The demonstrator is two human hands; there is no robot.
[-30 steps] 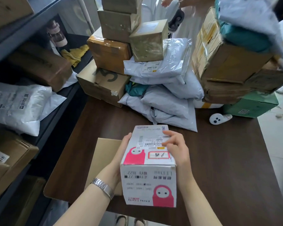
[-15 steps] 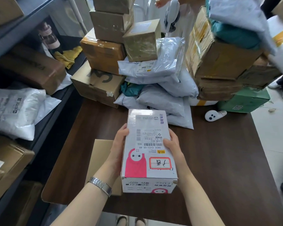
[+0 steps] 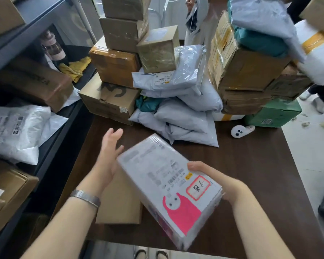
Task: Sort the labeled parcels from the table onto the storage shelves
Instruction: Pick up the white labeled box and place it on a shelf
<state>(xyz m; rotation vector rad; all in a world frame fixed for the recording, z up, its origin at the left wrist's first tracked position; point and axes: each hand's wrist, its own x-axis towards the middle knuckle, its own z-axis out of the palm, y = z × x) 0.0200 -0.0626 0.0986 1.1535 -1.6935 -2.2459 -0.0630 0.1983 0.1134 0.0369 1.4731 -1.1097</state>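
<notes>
From my seat the biggest thing is the dark brown table, running from under my fingers out to the far edge. Left of my left fingers stand the storage shelves, holding a brown carton and a white poly bag on the middle level and another carton lower down. Beyond my fingertips the far end of the table is crowded: a stack of cardboard boxes at far left, a heap of grey mailer bags straight ahead, and taped cartons with a green box beyond my right fingers. A small white scanner-like device lies on the table between the bags and the green box. A flat brown box lies on the table under my left wrist, partly covered by the parcel.

The white parcel with the pink figure is in the air over the near table edge, tilted, its label facing up. My right hand grips its right edge, thumb on top and the other fingers hidden beneath. My left hand is spread flat and wide, fingers pointing away, the heel of the palm just at the parcel's left corner; I cannot tell whether it touches. A metal watch band sits on that wrist.
</notes>
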